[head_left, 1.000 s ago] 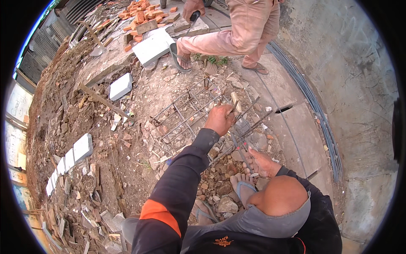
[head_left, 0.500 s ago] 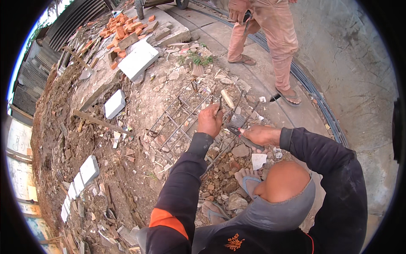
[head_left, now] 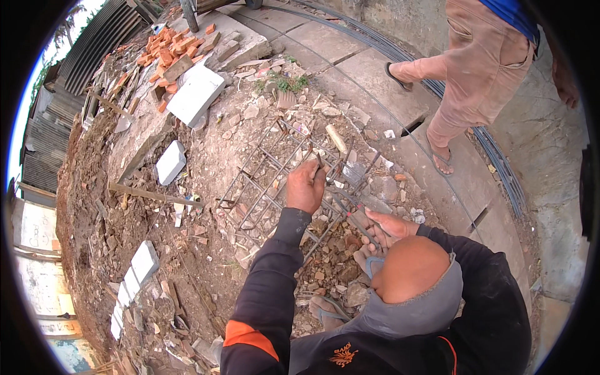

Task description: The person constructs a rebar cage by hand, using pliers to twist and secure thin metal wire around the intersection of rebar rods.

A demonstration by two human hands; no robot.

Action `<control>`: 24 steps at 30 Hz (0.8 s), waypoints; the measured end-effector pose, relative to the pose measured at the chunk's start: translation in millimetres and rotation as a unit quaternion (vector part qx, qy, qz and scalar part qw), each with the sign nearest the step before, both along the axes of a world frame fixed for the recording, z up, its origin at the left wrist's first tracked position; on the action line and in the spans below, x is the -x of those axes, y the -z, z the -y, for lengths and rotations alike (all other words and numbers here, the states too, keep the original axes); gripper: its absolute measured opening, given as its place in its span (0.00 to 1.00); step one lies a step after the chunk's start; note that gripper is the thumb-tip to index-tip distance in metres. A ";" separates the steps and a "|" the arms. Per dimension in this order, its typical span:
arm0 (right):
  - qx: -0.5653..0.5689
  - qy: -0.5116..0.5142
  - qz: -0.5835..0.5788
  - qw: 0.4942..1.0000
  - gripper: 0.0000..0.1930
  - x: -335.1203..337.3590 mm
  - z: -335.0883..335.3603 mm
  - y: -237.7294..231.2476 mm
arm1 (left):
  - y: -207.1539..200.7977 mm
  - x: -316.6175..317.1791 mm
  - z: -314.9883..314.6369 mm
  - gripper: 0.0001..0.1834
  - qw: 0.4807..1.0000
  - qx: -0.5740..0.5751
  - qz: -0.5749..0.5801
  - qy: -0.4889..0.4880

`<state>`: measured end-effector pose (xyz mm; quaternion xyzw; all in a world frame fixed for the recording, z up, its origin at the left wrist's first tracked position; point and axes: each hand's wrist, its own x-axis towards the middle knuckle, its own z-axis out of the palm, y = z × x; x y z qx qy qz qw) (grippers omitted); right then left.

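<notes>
A cage of rusty steel rebar (head_left: 267, 199) lies on the rubble in front of me. My left hand (head_left: 305, 186) is closed around a bar at the cage's right part, its end sticking up past my fingers. My right hand (head_left: 389, 230) is to the right and nearer me, palm turned up, with the fingers under the handles of dark pliers (head_left: 357, 221) that have reddish parts. The pliers' handles are spread and their jaws point toward the cage near my left hand. Whether the jaws grip anything is too small to tell.
A person in faded pink trousers (head_left: 480, 81) steps along the slabs at the right, beside long steel bars (head_left: 500, 165). White blocks (head_left: 196, 95) and an orange brick pile (head_left: 170, 53) lie at the far left. A wooden stake (head_left: 153, 192) lies left of the cage.
My right hand has turned palm up and moved slightly nearer me, and the pliers' handles have spread. My left hand stays on the bar. The other person has walked to the right.
</notes>
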<state>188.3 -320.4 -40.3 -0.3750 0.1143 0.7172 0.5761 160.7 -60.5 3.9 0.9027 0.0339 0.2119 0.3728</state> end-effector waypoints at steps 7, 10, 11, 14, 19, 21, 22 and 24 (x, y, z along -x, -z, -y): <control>-0.031 0.056 -0.061 0.996 0.26 8.3 7.7 27.1 | 21.3 5.3 34.7 0.10 0.977 0.106 0.040 -0.179; 0.005 0.070 -0.065 0.995 0.26 9.9 0.4 22.1 | 57.6 25.6 53.2 0.16 0.876 0.393 -0.133 -0.246; 0.014 0.071 -0.062 0.995 0.27 10.5 -0.3 22.6 | 68.6 27.9 55.5 0.17 0.780 0.541 -0.181 -0.257; 0.021 0.074 -0.067 0.995 0.27 11.9 -2.3 16.2 | 95.2 19.2 45.6 0.20 0.701 0.638 -0.160 -0.277; -0.005 0.080 -0.085 0.993 0.27 6.7 10.1 28.9 | 128.5 -7.6 68.5 0.17 0.646 0.712 -0.203 -0.187; -0.036 0.060 -0.120 0.990 0.27 9.5 -0.2 31.0 | 161.4 -4.1 57.4 0.15 0.656 0.723 -0.169 -0.136; -0.034 0.055 -0.119 0.991 0.27 8.5 1.5 36.0 | 166.4 -9.8 66.9 0.13 0.648 0.730 -0.115 -0.184; -0.024 0.050 -0.073 0.996 0.32 7.2 8.4 42.0 | 162.8 -26.6 89.2 0.13 0.672 0.680 -0.122 -0.269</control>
